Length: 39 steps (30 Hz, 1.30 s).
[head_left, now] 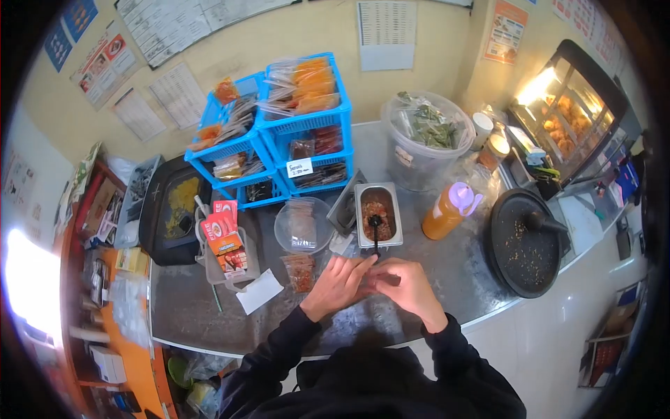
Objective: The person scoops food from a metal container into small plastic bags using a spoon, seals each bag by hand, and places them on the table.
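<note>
My left hand (340, 285) and my right hand (408, 288) meet over the near part of the table, fingers pinched together. Between them is a small clear plastic bag (368, 288), mostly hidden by the fingers. Just beyond stands a steel container (398, 239) of reddish-brown sauce (372, 202), with a black spoon (375, 225) in it, its handle pointing towards me. To the left of my left hand lie filled sauce packets (300, 272). Behind these, a round clear tub (301, 225) holds more packets.
Blue stacked baskets (307, 124) of packets stand at the back. An orange squeeze bottle (447, 213), a stone mortar (520, 262) and a clear bucket (419, 164) are to the right. A box with red leaflets (227, 244) and white paper (259, 292) lie left.
</note>
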Each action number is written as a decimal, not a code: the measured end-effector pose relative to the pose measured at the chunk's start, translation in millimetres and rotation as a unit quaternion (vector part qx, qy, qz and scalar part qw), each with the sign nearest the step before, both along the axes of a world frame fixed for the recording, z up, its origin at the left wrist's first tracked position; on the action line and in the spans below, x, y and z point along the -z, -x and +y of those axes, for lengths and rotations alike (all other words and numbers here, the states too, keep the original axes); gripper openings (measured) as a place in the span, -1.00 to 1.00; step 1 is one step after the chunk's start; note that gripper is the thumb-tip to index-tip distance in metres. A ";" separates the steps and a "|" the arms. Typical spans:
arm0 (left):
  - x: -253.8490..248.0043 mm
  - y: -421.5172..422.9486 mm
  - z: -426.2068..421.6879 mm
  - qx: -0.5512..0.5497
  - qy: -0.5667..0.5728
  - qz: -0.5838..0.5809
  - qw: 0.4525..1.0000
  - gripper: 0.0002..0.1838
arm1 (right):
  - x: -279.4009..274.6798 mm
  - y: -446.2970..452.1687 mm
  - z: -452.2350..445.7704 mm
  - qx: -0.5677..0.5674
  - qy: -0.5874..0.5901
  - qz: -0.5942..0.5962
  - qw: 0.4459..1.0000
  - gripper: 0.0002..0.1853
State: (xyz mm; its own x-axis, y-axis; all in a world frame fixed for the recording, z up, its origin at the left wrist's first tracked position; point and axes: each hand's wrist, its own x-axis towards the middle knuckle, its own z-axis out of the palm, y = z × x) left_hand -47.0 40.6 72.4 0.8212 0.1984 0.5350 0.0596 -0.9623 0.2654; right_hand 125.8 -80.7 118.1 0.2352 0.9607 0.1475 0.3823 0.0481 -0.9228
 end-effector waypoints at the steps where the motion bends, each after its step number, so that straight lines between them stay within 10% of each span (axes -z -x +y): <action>1: 0.3 0.9 1.5 0.019 -0.020 0.003 1.000 -0.13 | -2.7 -4.2 -2.6 -0.007 0.026 -0.003 1.000 -0.84; 5: 13.6 3.6 10.3 0.043 -0.111 0.029 0.992 -0.23 | 7.0 -11.2 -8.0 -0.005 -0.004 -0.029 1.000 -0.70; 10: 22.4 -2.0 12.3 -0.071 0.113 -0.079 0.988 -0.42 | 39.2 -26.8 4.5 0.108 -0.053 0.004 0.993 -0.51; 11: 26.0 -2.1 9.8 -0.107 0.171 -0.105 0.974 -0.44 | 41.2 -32.9 10.6 0.131 -0.065 -0.177 0.973 -0.47; 20: 47.6 -22.7 -16.1 -0.097 0.622 -0.337 0.700 -0.49 | 110.7 -77.9 94.4 0.054 -0.071 -0.329 0.940 -0.67; 39: 74.3 -48.6 -34.3 -0.083 0.736 -0.267 0.616 -0.42 | 64.1 -96.7 89.1 0.001 -0.015 -0.173 0.985 -0.88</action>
State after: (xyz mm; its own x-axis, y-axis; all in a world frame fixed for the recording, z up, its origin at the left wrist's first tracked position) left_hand 1.6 6.3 -1.8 0.5093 0.8491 -0.1401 -0.3504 0.3533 0.8674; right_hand 222.4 8.4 54.1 0.1668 0.9545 0.2473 0.6743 0.0726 -0.7349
